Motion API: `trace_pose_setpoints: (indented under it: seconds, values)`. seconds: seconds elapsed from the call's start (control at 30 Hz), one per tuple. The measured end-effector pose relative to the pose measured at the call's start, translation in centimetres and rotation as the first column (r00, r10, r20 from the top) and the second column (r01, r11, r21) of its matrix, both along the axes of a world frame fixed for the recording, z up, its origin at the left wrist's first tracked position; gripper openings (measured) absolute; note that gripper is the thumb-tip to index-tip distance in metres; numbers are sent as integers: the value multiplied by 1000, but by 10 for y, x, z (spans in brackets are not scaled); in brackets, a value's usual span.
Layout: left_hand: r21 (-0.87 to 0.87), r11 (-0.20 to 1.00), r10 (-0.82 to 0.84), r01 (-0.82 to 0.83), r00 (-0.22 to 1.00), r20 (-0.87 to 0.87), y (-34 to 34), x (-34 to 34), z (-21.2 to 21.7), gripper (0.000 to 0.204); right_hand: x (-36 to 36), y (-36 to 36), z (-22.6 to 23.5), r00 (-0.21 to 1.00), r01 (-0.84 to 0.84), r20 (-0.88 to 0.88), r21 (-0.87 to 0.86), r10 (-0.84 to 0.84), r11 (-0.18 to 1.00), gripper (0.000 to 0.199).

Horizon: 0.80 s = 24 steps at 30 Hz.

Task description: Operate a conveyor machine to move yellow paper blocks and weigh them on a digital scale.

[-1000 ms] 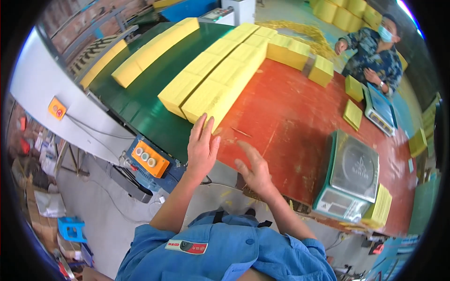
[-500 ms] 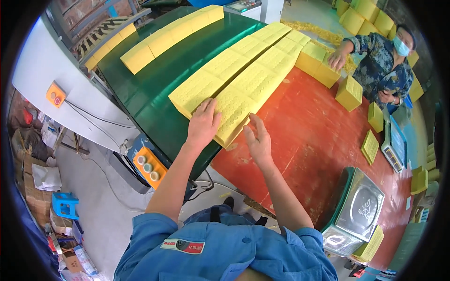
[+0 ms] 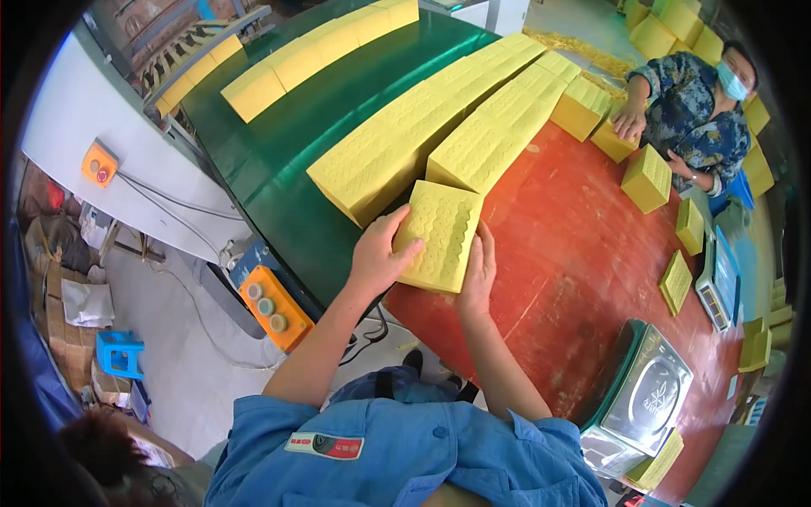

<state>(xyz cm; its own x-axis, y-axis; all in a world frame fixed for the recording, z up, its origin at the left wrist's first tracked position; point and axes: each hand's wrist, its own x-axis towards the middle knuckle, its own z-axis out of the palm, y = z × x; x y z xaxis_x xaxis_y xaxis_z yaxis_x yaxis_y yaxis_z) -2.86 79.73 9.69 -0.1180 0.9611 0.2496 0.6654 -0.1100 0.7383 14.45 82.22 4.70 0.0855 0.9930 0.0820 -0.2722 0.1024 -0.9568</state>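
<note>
Both hands are closed on one yellow embossed slab (image 3: 441,235) at the centre of the frame: the left hand (image 3: 378,253) wraps its left edge with the thumb on top, and the right hand (image 3: 478,272) presses flat against its lower right edge. The slab is tilted up, its patterned face toward the camera, at the seam where the green conveyor belt (image 3: 291,144) meets the red table (image 3: 574,253).

Judging by how things lie, this slab is separated from the near end of a long row of yellow slabs (image 3: 473,110) that runs toward the upper right; most of that row remains untouched on the belt, and a second row (image 3: 287,59) lies at upper left.

No bin or box is visible; a steel weighing scale (image 3: 652,393) at lower right carries nothing. At upper right, a co-worker's hand (image 3: 629,121) rests on separate yellow stacks (image 3: 647,176).
</note>
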Motion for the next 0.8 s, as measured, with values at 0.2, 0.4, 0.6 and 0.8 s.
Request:
trace_pose_setpoints:
  seconds: [0.2,0.4,0.6,0.8]
  values:
    - [-27,997,-72,78,982,177,-40,32,8,59,40,-42,12,1000,-3,-30,-99,0,995,43]
    - [-240,931,-108,275,837,537,-50,46,7,75,73,-74,-11,979,56,200,-56,-44,997,39]
    - [-263,863,-118,431,678,726,-55,63,-5,80,78,-101,-14,964,123,244,-70,-102,990,36]
    - [-328,800,-187,502,728,659,-86,85,-13,82,99,-156,-10,940,253,257,-91,-223,963,36]
